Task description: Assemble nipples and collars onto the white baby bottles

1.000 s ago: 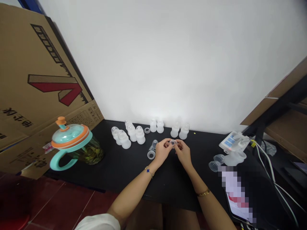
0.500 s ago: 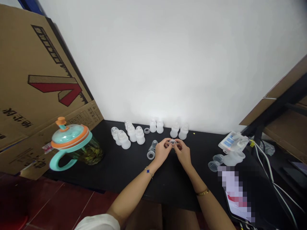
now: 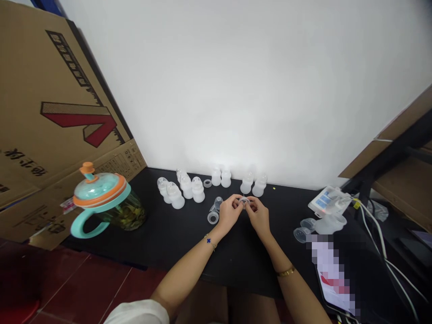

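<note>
Both my hands meet over the black table (image 3: 175,234) near its middle. My left hand (image 3: 229,211) and my right hand (image 3: 258,215) pinch one small clear plastic ring-shaped part (image 3: 243,201) between their fingertips. Just left of my left hand lie a clear ring (image 3: 213,218) and a small clear cup-like piece (image 3: 218,203). Behind my hands stand two small white frosted bottles (image 3: 253,184).
Several more white bottles (image 3: 178,191) stand at the back left, with a loose ring (image 3: 207,183). A teal-and-orange lidded jug (image 3: 101,202) sits left, cardboard boxes (image 3: 50,112) behind it. A white device (image 3: 326,200), clear cups (image 3: 302,230) and cables (image 3: 381,243) lie right.
Nothing has visibly changed apart from a slight shift of the camera; both hands keep pinching the small clear part in the same spot.
</note>
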### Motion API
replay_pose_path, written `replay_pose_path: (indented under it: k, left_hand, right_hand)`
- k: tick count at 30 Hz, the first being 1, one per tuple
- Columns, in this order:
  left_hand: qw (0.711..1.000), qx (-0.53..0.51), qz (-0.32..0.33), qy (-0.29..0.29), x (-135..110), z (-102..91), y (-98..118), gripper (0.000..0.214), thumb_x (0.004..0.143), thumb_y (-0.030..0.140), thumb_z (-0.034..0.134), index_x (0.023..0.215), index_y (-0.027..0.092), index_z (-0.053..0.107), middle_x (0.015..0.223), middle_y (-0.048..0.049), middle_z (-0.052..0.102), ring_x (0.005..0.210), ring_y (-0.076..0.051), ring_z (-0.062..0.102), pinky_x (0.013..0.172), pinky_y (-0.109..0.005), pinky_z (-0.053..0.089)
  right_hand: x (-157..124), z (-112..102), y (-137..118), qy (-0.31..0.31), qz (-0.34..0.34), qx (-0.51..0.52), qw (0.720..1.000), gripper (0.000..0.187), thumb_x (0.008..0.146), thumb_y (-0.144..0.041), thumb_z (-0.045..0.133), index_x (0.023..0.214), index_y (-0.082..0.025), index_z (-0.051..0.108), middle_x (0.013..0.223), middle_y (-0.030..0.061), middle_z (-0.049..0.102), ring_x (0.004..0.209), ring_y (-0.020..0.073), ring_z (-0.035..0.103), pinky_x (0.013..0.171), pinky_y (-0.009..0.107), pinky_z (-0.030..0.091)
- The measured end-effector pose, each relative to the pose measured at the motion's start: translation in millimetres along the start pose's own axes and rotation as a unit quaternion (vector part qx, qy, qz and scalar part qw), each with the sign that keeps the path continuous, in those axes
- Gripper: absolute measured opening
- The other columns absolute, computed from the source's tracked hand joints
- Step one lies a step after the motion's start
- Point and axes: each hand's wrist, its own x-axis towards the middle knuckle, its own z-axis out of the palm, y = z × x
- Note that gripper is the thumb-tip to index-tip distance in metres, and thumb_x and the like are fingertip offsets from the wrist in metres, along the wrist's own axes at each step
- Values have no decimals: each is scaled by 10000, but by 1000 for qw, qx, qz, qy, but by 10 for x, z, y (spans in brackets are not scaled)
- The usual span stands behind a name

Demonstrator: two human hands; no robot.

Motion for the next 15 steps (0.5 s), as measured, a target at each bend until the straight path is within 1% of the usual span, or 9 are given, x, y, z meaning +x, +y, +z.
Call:
replay_pose_path:
  k: [10,15]
  left_hand:
    - [1000,5,3,-2,-13,-20,46,195,863,303,585,965,203,717,654,35,601,569,-108,498,572,-227,367]
    - [1000,19,2,-3,-21,-28,58,219,870,309,576,1003,210,719,679,26,628,581,-115,510,584,-231,374]
  right_hand:
    - [-4,-4,-25,0,5,5,1000,308,868,-488,572,956,-211,672,720,20,712,531,158,542,542,264,408]
    - [-10,-4,-19,-3,4,8,1000,323,867,-494,579,988,-211,676,766,32,731,574,171,586,576,271,438]
